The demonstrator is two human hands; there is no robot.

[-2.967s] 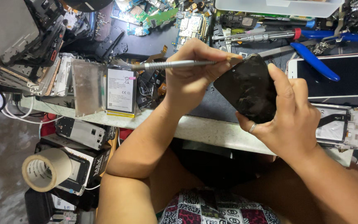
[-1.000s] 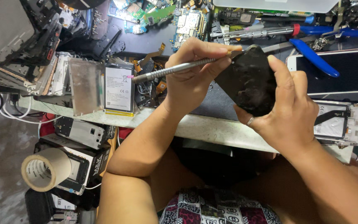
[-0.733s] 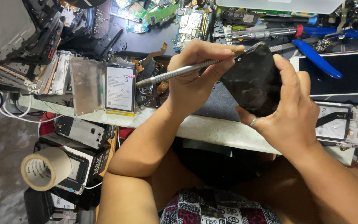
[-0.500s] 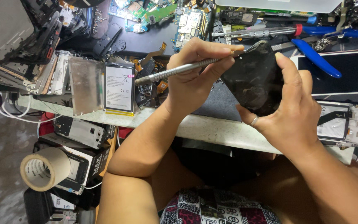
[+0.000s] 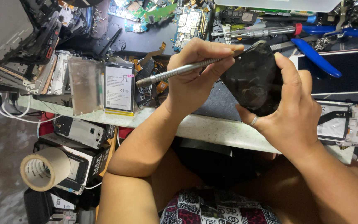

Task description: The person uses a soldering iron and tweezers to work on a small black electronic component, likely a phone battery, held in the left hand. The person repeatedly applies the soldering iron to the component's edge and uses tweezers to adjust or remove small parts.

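Note:
My left hand (image 5: 195,76) grips a slim metal tool (image 5: 172,73) like a pen, its tip at the upper edge of a black phone (image 5: 249,83). My right hand (image 5: 293,114), with a ring on one finger, holds that phone tilted above the workbench, thumb along its right side and fingers under it. The tool's handle end points left toward a white phone battery (image 5: 119,89).
A metal plate (image 5: 81,85) lies beside the battery. Circuit boards (image 5: 187,18) and blue-handled pliers (image 5: 315,58) lie at the back. A white phone (image 5: 338,72) and a phone frame (image 5: 344,124) are at right. A tape roll (image 5: 42,168) sits below the bench edge (image 5: 212,130).
The tool has tilted, its tip rising to the phone's upper edge. My right hand has lifted and turned the phone slightly toward the tool.

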